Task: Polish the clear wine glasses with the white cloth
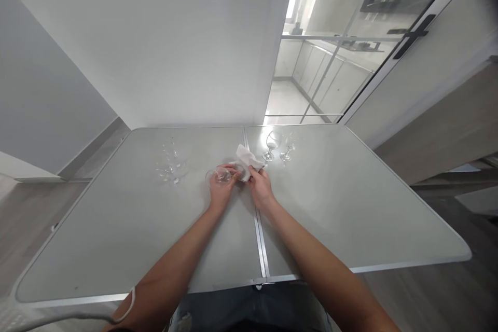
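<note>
A clear stemmed glass [218,175] lies sideways in my left hand [223,187], its bowl pointing left and its round foot to the right. My left fingers are closed around it near the stem. My right hand [261,187] grips a white cloth [248,157], pressed up against the foot of the glass. Part of the cloth and some fingertips are hidden behind the glass and hands. Beyond my right hand, two clear stemmed glasses stand upright: a rounder one [272,144] and one beside it [288,149].
Several clear glass items [171,163] form a cluster on the left half of the pale folding table [330,218]; their shapes are hard to make out. A metal seam [261,249] runs down the table's middle. A white wall [187,52] and a glass door [322,62] stand behind.
</note>
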Motion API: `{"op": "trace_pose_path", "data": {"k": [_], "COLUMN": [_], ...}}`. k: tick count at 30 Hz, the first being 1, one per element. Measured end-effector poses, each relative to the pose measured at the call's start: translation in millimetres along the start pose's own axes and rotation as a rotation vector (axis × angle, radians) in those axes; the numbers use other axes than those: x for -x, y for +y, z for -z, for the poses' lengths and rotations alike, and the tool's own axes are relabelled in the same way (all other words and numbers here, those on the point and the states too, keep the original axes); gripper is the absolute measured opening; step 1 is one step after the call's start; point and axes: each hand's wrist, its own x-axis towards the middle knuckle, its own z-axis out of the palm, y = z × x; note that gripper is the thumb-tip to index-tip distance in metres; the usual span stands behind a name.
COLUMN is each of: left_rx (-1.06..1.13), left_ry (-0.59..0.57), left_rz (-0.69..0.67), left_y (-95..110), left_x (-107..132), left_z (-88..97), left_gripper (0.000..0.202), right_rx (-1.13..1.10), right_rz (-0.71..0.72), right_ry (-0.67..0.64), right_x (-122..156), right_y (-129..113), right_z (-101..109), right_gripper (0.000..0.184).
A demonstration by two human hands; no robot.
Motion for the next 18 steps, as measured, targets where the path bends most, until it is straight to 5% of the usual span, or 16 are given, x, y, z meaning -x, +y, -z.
{"op": "trace_pose_path", "data": {"k": [3, 12, 15, 18], "left_rx": [-0.098, -0.210, -0.197, -0.121], "left_ry": [0.000, 0.091, 0.039, 0.010], "left_rz": [0.049, -0.020, 0.016, -0.008], "left_y": [0.7, 6.9, 7.9, 6.4], "left_x": [0.7, 1.7, 3.3, 3.4], "left_z": [0.8, -0.7, -1.3, -1.3], "left_gripper": [0.019, 0.014, 0.016, 0.017], "right_rx": [-0.077, -0.079, -0.107, -0.073], "right_rz": [0.077, 0.091, 0.163, 0.080], "right_ry": [0.121, -0.011, 0.003, -0.017], "right_x": [-0.5, 4.8, 4.8, 3.5], "right_y": [0.2, 1.2, 0.2, 1.8], "right_z": [-1.0, -5.5, -5.3, -5.1], "right_gripper": [0.033, 0.035, 0.034, 0.035]}}
